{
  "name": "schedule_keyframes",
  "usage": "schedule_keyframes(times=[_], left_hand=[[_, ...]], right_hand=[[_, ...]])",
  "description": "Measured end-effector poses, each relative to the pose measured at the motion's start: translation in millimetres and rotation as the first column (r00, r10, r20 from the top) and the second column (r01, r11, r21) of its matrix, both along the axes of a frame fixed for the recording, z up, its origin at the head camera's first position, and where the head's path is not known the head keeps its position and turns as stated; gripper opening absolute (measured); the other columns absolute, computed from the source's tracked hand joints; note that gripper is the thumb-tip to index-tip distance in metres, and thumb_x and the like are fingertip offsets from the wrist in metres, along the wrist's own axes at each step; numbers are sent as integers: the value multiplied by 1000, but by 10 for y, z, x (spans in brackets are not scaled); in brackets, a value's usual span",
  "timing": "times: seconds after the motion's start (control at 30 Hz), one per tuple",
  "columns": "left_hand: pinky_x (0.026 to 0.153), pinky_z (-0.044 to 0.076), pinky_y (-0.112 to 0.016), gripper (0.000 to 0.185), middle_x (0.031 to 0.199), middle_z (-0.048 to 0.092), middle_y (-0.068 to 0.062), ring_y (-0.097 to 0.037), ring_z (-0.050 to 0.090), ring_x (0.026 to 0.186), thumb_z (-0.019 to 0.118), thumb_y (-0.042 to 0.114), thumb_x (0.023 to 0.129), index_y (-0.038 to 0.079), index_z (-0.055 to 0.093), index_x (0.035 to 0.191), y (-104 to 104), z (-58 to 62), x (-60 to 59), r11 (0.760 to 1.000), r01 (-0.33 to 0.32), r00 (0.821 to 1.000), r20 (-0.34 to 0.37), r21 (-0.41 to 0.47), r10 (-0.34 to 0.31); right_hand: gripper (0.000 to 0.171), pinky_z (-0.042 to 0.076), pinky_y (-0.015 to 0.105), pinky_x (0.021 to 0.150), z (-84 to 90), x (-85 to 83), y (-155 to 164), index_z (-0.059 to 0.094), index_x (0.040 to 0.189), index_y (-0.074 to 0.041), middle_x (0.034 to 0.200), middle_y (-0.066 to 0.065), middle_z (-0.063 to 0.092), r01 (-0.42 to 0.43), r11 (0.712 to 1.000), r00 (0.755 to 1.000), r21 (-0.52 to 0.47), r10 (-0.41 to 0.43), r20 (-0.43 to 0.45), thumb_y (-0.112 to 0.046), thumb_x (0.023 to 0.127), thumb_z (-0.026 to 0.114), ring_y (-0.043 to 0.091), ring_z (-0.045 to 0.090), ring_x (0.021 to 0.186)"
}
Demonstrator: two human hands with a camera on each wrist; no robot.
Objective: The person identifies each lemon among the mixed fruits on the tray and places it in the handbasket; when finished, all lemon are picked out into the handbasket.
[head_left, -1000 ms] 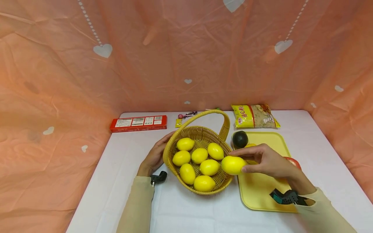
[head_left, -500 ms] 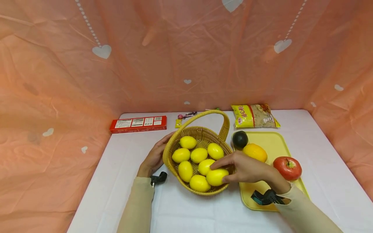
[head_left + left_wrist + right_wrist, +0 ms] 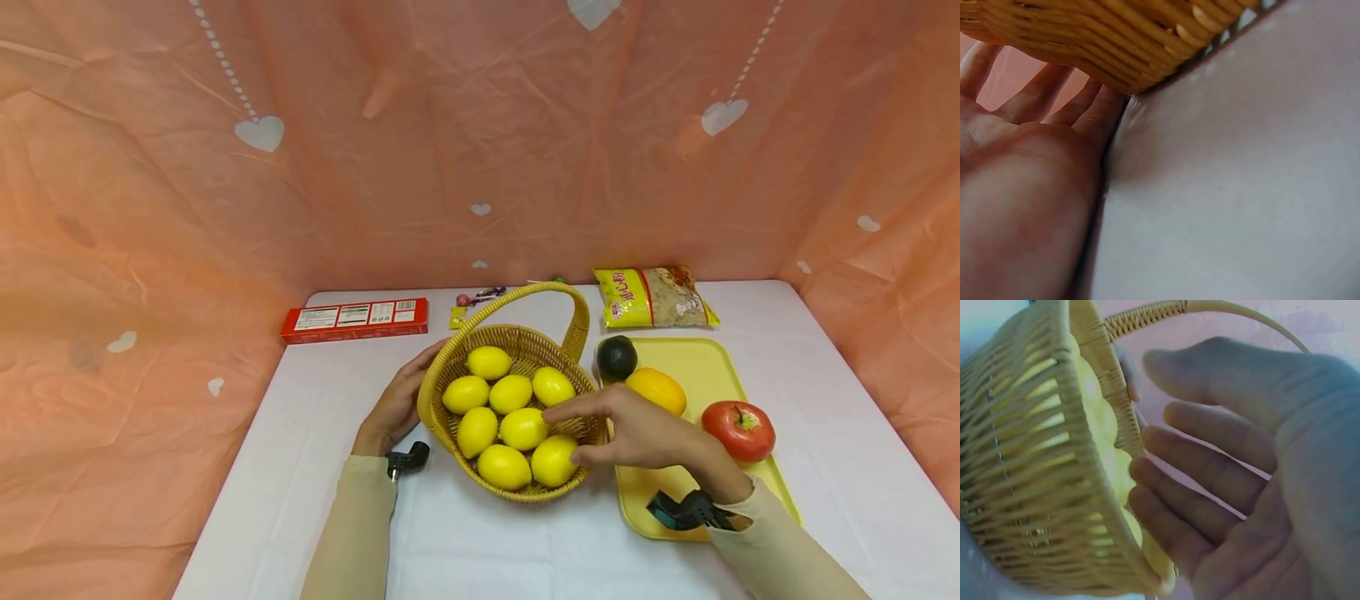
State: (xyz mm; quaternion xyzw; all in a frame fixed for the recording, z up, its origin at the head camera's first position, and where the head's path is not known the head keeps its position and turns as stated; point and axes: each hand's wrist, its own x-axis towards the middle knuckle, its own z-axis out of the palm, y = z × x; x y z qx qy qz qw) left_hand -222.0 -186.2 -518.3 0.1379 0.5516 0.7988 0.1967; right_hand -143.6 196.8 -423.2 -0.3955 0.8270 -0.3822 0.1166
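A woven yellow basket (image 3: pixel 433 392) with a hoop handle holds several lemons. My left hand (image 3: pixel 401 400) rests flat against its left outer wall; in the left wrist view the straight fingers (image 3: pixel 1079 103) lie under the basket (image 3: pixel 1116 37). My right hand (image 3: pixel 592 429) hovers over the right rim with fingers straight and nothing held. Its thumb is beside the nearest lemon (image 3: pixel 553 461), which lies in the basket. The right wrist view shows the open palm (image 3: pixel 1241 487) next to the basket wall (image 3: pixel 1041 487).
A yellow tray (image 3: pixel 712 362) right of the basket carries a dark avocado (image 3: pixel 617 358), an orange-yellow fruit (image 3: pixel 656 390) and a red tomato (image 3: pixel 741 429). A red box (image 3: pixel 355 318), a snack bag (image 3: pixel 654 297) and small sweets (image 3: pixel 480 296) lie at the back. Pink cloth walls enclose the table.
My right hand carried a lemon from the tray side into the basket and let go of it. The left hand stayed on the basket.
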Motion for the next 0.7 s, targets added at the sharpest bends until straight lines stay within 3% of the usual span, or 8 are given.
schedule_keyframes(times=[0.23,0.33,0.43,0.57,0.63,0.7], left_hand=[[116,55,-26,52,168,49,-2,-11,61,137,37,8,118,10,39,170,-30,58,-1,998,-29,1000,0,-53,29],[117,54,-26,52,170,47,-7,-15,58,143,41,10,117,9,41,169,-96,178,26,987,-72,997,-52,-145,65],[123,51,-32,51,170,47,-14,-27,54,151,45,11,116,7,44,167,-187,382,76,957,-140,983,-153,-255,103],[124,51,-40,48,166,50,-21,-39,51,151,47,11,116,5,48,164,-308,759,165,898,-250,940,-312,-362,136],[121,52,-32,47,164,53,-19,-32,56,148,50,13,116,7,52,162,-367,977,220,854,-318,908,-391,-411,150],[117,52,-21,46,163,56,-16,-22,58,144,52,10,115,9,54,161,-413,1209,284,808,-391,864,-479,-440,157]], right_hand=[[43,59,26,111,-2,-34,149,76,139,-15,137,4,78,79,989,997,-125,-77,15,-11,97,84,10,71,130],[44,58,24,111,12,-45,210,74,142,-8,140,16,75,110,974,993,-198,-97,73,-5,98,81,8,69,131],[45,56,23,113,51,-38,281,70,144,-4,145,22,71,166,952,979,-258,-128,158,-2,100,77,11,69,134],[43,54,21,114,140,-17,407,71,143,-2,143,12,74,247,901,965,-357,-197,172,5,101,72,13,68,135],[41,56,20,112,195,-6,469,71,140,2,139,8,76,275,858,961,-433,-242,131,10,99,70,12,70,131],[40,57,20,111,271,10,526,71,135,8,134,7,78,299,807,949,-510,-308,69,17,97,68,12,72,127]])
